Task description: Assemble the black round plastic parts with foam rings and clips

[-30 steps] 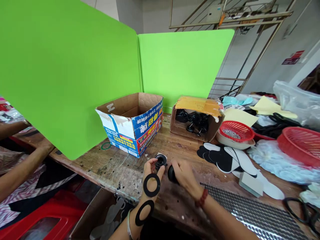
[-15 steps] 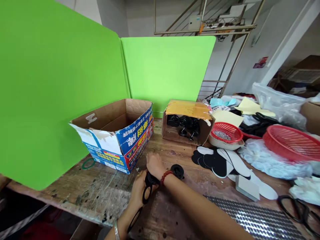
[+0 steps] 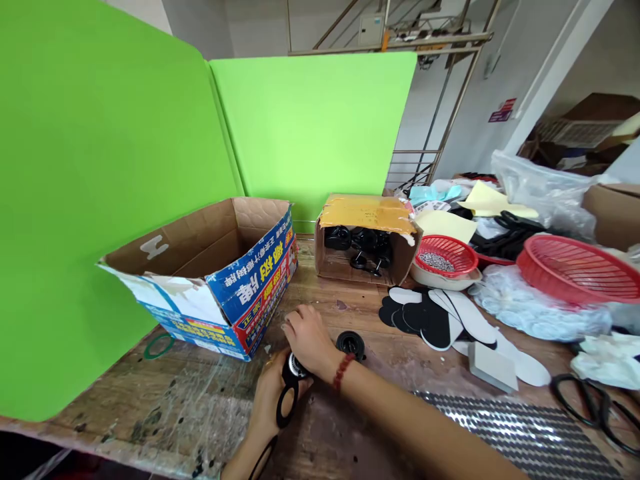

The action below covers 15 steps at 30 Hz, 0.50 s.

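Note:
My left hand [image 3: 269,397] is closed around a black part with a round, silver-white face [image 3: 297,365] and a flat black ring hanging below it. A thin black loop [image 3: 263,459] lies along my left wrist. Directly above the face, my right hand [image 3: 310,339] is bent against the part, back upward. Its fingertips curl out of sight, so what they pinch is hidden. Just right of my right hand, a round black piece with a hollow middle [image 3: 351,344] lies on the wooden table [image 3: 320,440].
At left stands an open blue carton [image 3: 267,273]; a green ring [image 3: 159,346] lies beside it. A tipped small carton [image 3: 367,212] holds black parts. Rightward are insoles [image 3: 425,317], red baskets [image 3: 580,267], a grey block [image 3: 493,367], scissors [image 3: 595,407] and a ridged metal sheet [image 3: 515,433].
My right hand has lifted and shifted slightly, uncovering the part's round silver-white face. My left hand has turned a little with the part still in it. The view has moved slightly.

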Each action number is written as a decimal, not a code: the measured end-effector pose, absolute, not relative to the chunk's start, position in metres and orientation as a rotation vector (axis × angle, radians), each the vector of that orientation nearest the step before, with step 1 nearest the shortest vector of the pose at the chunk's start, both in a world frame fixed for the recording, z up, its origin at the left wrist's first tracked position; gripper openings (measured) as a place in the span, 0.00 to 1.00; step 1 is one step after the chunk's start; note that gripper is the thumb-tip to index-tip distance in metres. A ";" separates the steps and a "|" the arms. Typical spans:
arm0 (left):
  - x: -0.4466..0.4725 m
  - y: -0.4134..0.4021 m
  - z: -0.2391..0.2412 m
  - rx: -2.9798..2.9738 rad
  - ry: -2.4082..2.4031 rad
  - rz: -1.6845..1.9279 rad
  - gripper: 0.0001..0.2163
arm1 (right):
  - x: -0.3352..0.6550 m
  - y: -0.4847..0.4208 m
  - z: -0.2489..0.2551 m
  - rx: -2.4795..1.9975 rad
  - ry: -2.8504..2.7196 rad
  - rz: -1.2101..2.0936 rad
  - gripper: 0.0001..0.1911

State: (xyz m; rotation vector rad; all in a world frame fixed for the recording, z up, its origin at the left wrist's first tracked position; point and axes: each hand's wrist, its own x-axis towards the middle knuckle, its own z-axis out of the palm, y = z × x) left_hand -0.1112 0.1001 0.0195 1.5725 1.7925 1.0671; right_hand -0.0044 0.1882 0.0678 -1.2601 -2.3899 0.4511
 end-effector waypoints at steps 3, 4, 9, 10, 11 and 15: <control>-0.109 0.097 0.023 1.515 1.811 1.047 0.23 | 0.045 0.197 0.068 -1.083 -2.230 0.360 0.15; -0.108 0.097 0.024 1.500 1.822 1.043 0.24 | 0.062 0.200 0.063 -1.080 -2.127 0.357 0.16; -0.103 0.105 0.014 1.489 1.868 1.077 0.26 | 0.096 0.187 0.007 -1.167 -1.879 0.653 0.21; -0.103 0.108 0.011 1.495 1.876 1.079 0.27 | 0.090 0.178 -0.002 -1.176 -1.869 0.703 0.22; -0.104 0.110 0.009 1.503 1.873 1.081 0.28 | 0.083 0.170 -0.009 -1.170 -1.863 0.744 0.22; -0.114 0.112 0.001 1.536 1.831 1.086 0.37 | 0.062 0.172 -0.005 -1.045 -1.971 0.743 0.21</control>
